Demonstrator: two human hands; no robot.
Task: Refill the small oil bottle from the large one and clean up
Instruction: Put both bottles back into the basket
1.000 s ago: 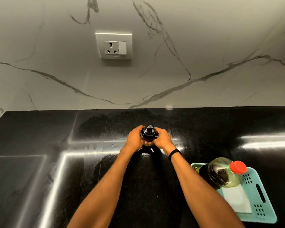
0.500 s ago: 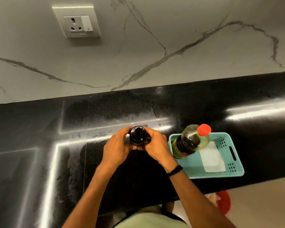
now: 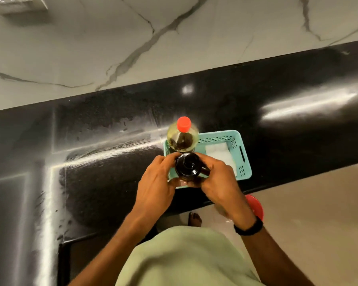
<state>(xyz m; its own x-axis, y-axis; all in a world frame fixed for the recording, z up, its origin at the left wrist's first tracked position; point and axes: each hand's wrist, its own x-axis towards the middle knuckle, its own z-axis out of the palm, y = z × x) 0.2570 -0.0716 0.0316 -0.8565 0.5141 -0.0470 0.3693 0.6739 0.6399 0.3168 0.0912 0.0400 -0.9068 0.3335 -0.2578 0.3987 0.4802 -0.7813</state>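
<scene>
Nearest you, past your pale green shirt point(image 3: 184, 259), both forearms reach forward, with a black wristband point(image 3: 248, 229) on the right one. Your left grip point(image 3: 155, 182) and right grip point(image 3: 217, 178) are both clenched around the small dark bottle point(image 3: 187, 166), fingers curled on its sides and thumbs meeting at its near side. A second ago you held this bottle out over the open counter point(image 3: 112, 182), well left of the basket. Now it sits over the near left corner of the teal basket point(image 3: 243, 162), just in front of the large bottle point(image 3: 182, 139). I cannot tell whether its base is resting in the basket yet. Both bottles look capped, so I judge the pouring finished and this the putting-away step. The small bottle stands upright with its long axis vertical, so its top points straight up at you and you see it end-on. A dark stub juts right from it under your right fingers point(image 3: 203, 162); whether that is a spout or a handle is unclear. Behind it the large bottle also stands upright in the basket's far left corner, its red cap point(image 3: 184, 123) on. A white cloth point(image 3: 219, 153) lies flat in the basket beside them. Beyond are the streaked counter and the marble wall point(image 3: 174, 48).
</scene>
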